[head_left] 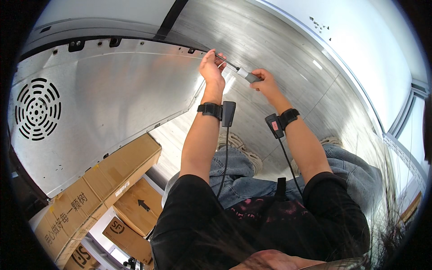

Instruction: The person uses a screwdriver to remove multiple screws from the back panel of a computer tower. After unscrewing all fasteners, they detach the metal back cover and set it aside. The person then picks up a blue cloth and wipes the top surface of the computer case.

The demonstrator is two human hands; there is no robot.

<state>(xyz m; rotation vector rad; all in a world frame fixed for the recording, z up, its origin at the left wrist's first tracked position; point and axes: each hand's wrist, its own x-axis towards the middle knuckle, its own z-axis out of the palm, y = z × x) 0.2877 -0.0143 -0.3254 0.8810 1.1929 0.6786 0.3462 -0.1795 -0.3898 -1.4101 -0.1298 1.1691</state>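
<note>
My right hand (264, 82) grips the grey and white handle of a screwdriver (243, 73). Its thin dark shaft runs up and left toward the top edge of a large grey metal appliance panel (117, 99). My left hand (211, 67) pinches the shaft near its tip, right at the panel's upper corner, close to a small screw hole (191, 51). Each wrist wears a black strap with a small black device and a cable. The screwdriver's tip is hidden behind my left fingers.
The panel has a round vent grille (37, 109) at the left and small brackets (76, 44) along its top edge. Several brown cardboard boxes (112, 180) lie beneath it at lower left. Brushed metal flooring (288, 58) spreads beyond, and my jeans-clad legs (243, 175) show below.
</note>
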